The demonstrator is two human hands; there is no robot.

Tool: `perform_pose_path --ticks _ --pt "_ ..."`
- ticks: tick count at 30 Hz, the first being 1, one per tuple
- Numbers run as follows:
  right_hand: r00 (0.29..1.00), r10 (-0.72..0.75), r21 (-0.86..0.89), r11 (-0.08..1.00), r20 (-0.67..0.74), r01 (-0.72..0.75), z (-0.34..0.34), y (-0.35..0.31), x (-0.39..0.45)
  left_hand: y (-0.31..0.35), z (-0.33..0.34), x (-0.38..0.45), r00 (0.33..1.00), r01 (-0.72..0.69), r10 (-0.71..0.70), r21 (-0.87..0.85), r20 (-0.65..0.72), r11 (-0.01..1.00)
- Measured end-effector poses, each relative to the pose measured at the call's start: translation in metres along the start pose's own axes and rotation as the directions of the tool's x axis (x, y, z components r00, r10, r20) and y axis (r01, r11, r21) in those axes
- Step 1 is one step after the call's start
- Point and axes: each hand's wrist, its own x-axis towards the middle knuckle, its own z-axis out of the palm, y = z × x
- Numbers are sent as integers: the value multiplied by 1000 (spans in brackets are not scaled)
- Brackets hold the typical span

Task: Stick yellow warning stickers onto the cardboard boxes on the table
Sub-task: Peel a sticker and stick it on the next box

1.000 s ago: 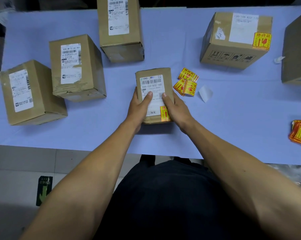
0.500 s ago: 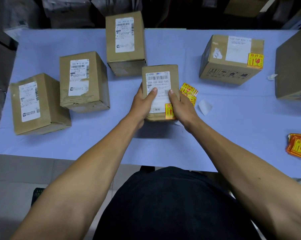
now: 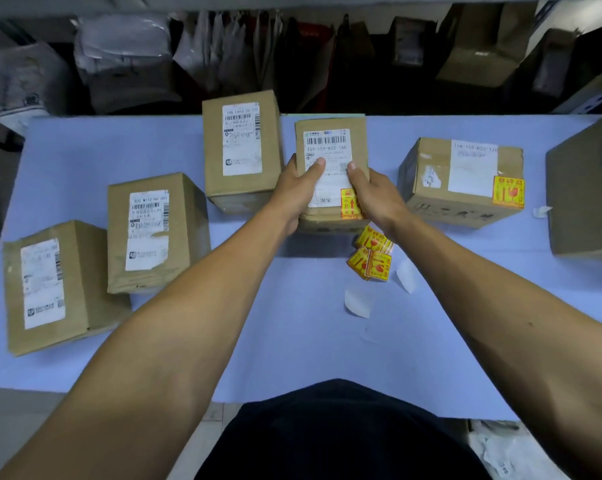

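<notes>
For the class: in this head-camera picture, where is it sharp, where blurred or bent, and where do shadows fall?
Head view: the small brown cardboard box held by both hands is sharp; the dark shelves behind are dim and smeared; the pale blue table edge bows from the wide lens; soft shadow lies under the box.

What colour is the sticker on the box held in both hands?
Yellow with red print, on the held box's sticker; seen in the head view.
</notes>
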Motion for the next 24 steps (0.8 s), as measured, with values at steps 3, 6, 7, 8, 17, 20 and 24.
perform_pose_path --ticks 3,6,7,8,17,20,24 --pt "999 41 3 999 16 -41 -3 1 25 0 3 24 999 49 -49 15 -2 999" --pt "997 81 31 996 -5 -81 -4 6 44 -2 9 45 997 79 -79 47 -7 996" --pt "995 95 37 995 -19 -95 -4 7 49 -3 11 50 997 81 -80 53 -9 995" --pt "994 106 44 994 -32 -104 -4 8 54 -3 13 55 997 77 -77 53 -8 996" --pt "992 100 -12 995 -71 -101 -16 3 85 6 22 81 1000 0 -2 150 12 989" --pt "993 96 -31 995 -68 -98 -15 2 82 8 22 79 1000 -7 6 172 7 985" --pt "990 109 -95 989 -86 -117 -19 -11 72 25 23 65 998 44 -33 206 -56 978"
